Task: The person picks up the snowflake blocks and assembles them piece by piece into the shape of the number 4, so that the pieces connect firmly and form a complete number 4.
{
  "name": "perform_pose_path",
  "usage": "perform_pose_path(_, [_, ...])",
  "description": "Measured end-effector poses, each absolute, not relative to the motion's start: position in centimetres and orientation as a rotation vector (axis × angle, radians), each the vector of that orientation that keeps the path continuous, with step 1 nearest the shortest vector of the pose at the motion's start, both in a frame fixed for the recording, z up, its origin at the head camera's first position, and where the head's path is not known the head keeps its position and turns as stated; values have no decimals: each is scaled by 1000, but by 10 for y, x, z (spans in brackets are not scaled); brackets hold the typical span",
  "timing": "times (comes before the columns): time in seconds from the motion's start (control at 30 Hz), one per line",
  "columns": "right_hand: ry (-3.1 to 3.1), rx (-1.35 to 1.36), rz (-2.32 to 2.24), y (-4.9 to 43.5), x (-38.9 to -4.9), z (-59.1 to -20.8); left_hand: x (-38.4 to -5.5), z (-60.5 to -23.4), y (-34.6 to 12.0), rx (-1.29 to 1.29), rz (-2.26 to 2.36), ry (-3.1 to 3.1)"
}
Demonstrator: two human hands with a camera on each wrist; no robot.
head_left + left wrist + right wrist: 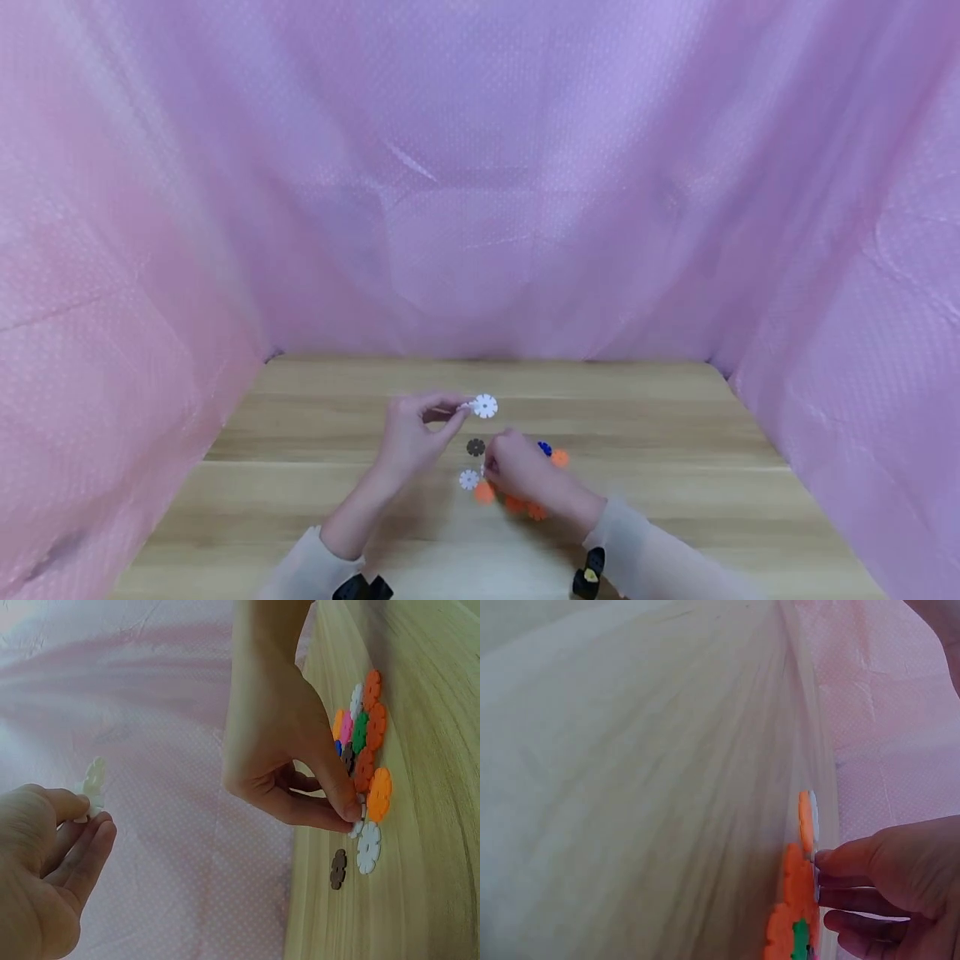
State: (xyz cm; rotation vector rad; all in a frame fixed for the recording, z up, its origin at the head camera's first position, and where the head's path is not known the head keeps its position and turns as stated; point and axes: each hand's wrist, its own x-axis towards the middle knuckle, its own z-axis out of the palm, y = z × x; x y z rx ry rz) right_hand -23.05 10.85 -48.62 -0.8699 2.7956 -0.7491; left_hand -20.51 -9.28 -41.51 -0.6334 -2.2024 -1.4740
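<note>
My left hand (412, 429) is raised over the table, pinching white notched snowflake discs (485, 406) that look joined together. Lower and to its right, my right hand (521, 467) has its thumb and fingertips at another white snowflake disc (358, 823) at table level, gripping its edge. That disc is partly covered by the fingers. Close to them lie a loose white disc (468, 479), a brown disc (476, 447) and an orange disc (484, 492). In the right wrist view, the right hand's fingers reach along the edge of the row of discs.
More discs lie beyond and under the right hand: red-orange (375, 727), green (360, 731), pink (346, 727), blue (544, 449) and orange (560, 458). Pink bubble-wrap sheeting (480, 208) encloses the wooden table (315, 433) at the back and sides.
</note>
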Motion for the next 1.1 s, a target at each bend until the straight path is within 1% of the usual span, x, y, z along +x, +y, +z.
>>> perform_pose_path(0.1, [2780, -833, -785, 112, -224, -494, -199, -420, -89, -613, -1499, -2232])
perform_pose_path(0.23, [2815, -896, -744, 115, -215, -506, -189, -422, -89, -592, -1519, -2271])
perform_pose_path(0.37, [2860, -896, -703, 119, -213, -508, -189, -416, -87, -589, -1512, -2285])
perform_pose_path(0.47, [2871, -882, -699, 121, -218, -502, -194, -407, -84, -592, -1515, -2260])
perform_pose_path(0.73, [2903, -836, -712, 121, -245, -474, -210, -388, -84, -687, -1493, -2183])
perform_pose_path(0.93, [2772, -846, -860, 117, -255, -463, -207, -382, -96, -679, -1475, -2161])
perform_pose_path(1.1, [2763, -836, -1008, 141, -255, -448, -203, -384, -90, -663, -1559, -2166])
